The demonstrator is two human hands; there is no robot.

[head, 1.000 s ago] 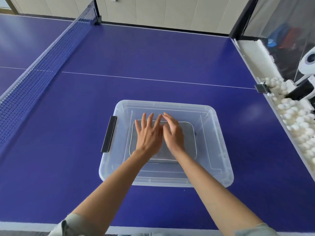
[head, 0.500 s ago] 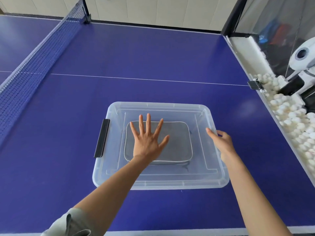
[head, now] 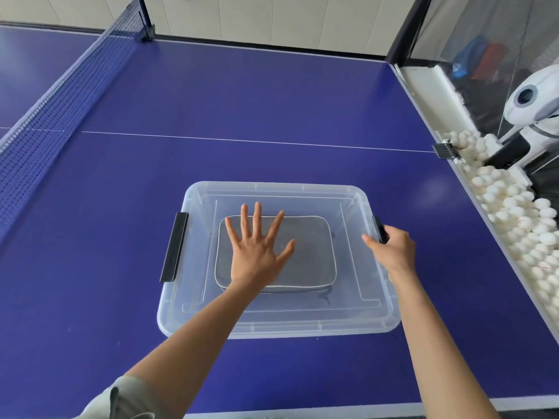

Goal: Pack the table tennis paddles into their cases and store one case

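A left hand [head: 257, 252] presses flat, fingers spread, on the clear plastic storage box's lid [head: 272, 319] over the grey zipped paddle case [head: 314, 252]; the right hand [head: 393, 252] curls round the black side latch [head: 379, 229]. Keeping that palm pressure steady while snapping the latch down should seat the lid squarely on the blue surface [head: 242, 101].

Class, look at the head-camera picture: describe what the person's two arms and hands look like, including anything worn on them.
Both forearms are bare. The left hand and right hand wear no gloves, and no rings, watch or bracelets show. A pale grey-green sleeve covers the left upper arm at the bottom edge; it looks pushed or rolled up. No sleeve shows on the right arm.
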